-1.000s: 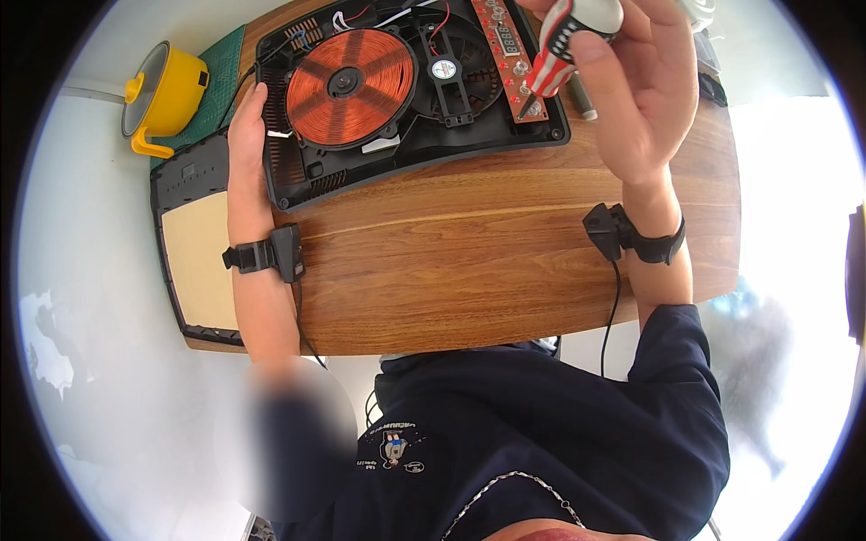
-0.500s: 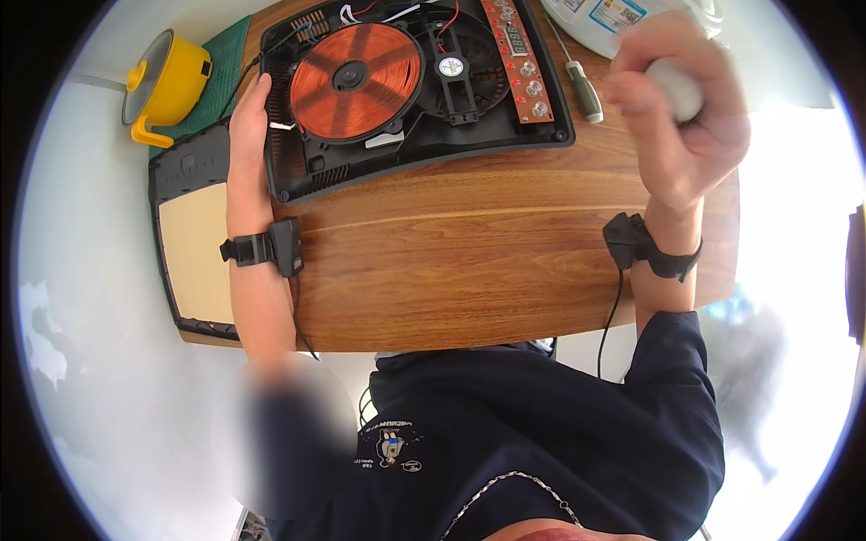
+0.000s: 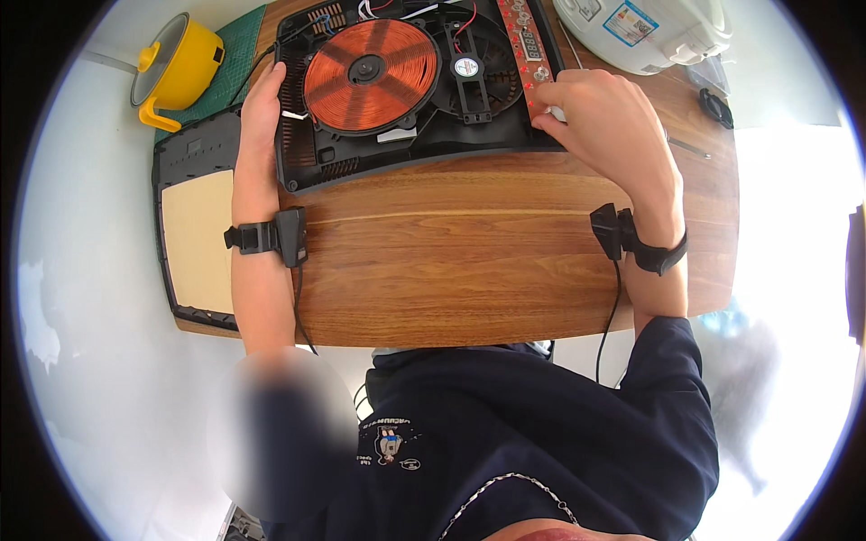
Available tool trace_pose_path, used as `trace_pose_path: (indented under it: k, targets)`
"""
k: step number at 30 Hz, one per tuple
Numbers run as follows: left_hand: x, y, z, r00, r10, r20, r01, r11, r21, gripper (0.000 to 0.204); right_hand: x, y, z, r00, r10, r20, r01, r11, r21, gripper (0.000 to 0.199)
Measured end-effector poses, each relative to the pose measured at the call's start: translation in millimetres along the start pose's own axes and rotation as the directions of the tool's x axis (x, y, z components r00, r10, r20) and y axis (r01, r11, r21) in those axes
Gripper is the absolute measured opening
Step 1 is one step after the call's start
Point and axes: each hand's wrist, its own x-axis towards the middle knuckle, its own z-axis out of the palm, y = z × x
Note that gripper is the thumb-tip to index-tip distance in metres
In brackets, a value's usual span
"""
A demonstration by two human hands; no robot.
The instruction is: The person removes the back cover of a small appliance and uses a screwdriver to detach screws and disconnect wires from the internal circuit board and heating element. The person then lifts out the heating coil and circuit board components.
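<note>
My left hand [image 3: 261, 106] and right hand [image 3: 618, 122] on opposite sides of an open black housing [image 3: 456, 140]

My left hand lies straight-fingered along the housing's left side, touching it rather than clenched on it; I judge that it steadies the shell against sliding or turning; my right hand is bent over the lower end of the red circuit board [image 3: 530, 59], thumb and fingers closed around a pale object [image 3: 557, 114], of which only a little shows; I cannot tell its lower end, nor whether it meets the board

The housing sits at the far side of the table [image 3: 451, 261], open side up, so that the copper coil [image 3: 397, 72], the fan [image 3: 496, 81] and the board are all within reach; a bare stretch of wood lies between it and me, probably leaving my forearms room

Off to my left lies a black-framed panel [image 3: 200, 243] with a cream face, likely set there to be out of the way; beyond it a yellow pot [image 3: 185, 72] stands on a green mat [image 3: 236, 56]; beyond my right hand is a white appliance [image 3: 622, 50], and a thin metal rod [image 3: 693, 147] lies just beside that hand, its other end hidden behind it
</note>
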Motion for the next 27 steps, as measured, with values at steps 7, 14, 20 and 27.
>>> trace_pose_path:
  k: [7,14,20,27]
  targets:
    - [1.1,2.5,-2.4,1.000,-0.011,0.000,0.011,1.000,-0.006,0.038,4.7,-0.4,0.4,0.997,0.018,0.079,-0.016,1.000,-0.027,0.010]
    - [3.4,4.2,-2.4,1.000,0.009,-0.015,-0.008,0.999,0.039,0.039,5.9,5.2,2.0,0.997,-0.006,0.082,0.006,1.000,-0.006,0.009]
    - [1.8,6.5,2.5,1.000,0.002,-0.013,-0.001,0.999,0.037,0.041,6.4,10.3,0.4,0.997,-0.010,0.074,0.008,1.000,0.023,0.007]
    - [-7.6,15.0,22.3,0.994,0.010,-0.107,0.000,0.996,0.091,0.042,7.0,10.8,2.2,0.997,0.001,0.081,-0.006,0.998,0.058,0.008]
